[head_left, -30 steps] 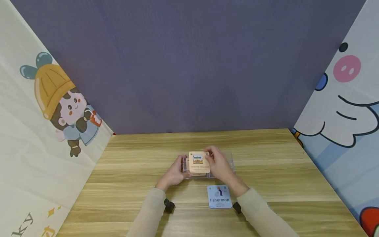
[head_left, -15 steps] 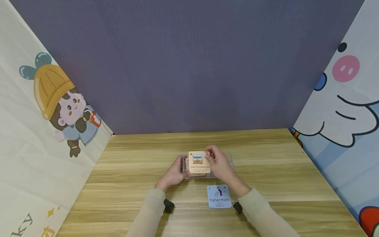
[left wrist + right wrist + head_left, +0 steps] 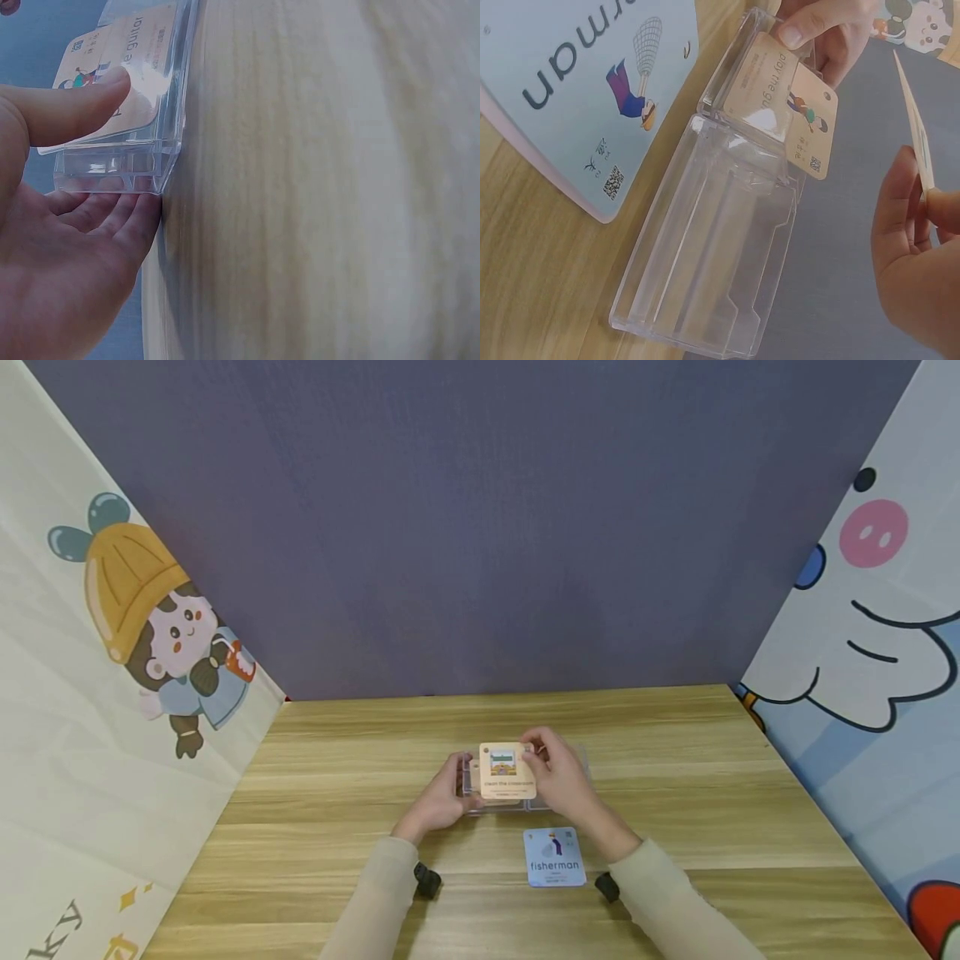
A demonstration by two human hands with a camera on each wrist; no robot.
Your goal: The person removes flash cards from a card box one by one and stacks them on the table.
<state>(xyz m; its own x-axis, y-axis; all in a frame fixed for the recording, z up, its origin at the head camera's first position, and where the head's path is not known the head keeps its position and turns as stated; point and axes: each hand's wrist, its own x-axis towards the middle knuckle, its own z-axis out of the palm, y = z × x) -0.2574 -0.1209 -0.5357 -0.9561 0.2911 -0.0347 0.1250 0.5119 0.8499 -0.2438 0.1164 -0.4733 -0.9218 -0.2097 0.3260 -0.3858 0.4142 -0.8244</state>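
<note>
1. One cream card (image 3: 508, 781), printed "clean the classroom", was held up over the clear box (image 3: 658, 247), apart from it in the right wrist view.
2. It looked thin and flat, probably very light and fairly stiff, though a hard squeeze might have creased it. Its smooth faces could have slipped; an edge or upper corner seemed the best hold.
3. The right grip (image 3: 558, 781) was nearly closed, thumb and fingers pinching the card by its upper right edge.
4. The left grip (image 3: 438, 797) was spread around the box's left end, fingers against the end wall, thumb over the "play the guitar" card (image 3: 810, 112); whether it pressed card or rim, I could not tell.
5. The box looked rigid, glossy and perhaps brittle, best steadied by its ends.
6. A blue "fisherman" card (image 3: 555, 857) lay nearer the person on the tabletop (image 3: 675, 827).
</note>
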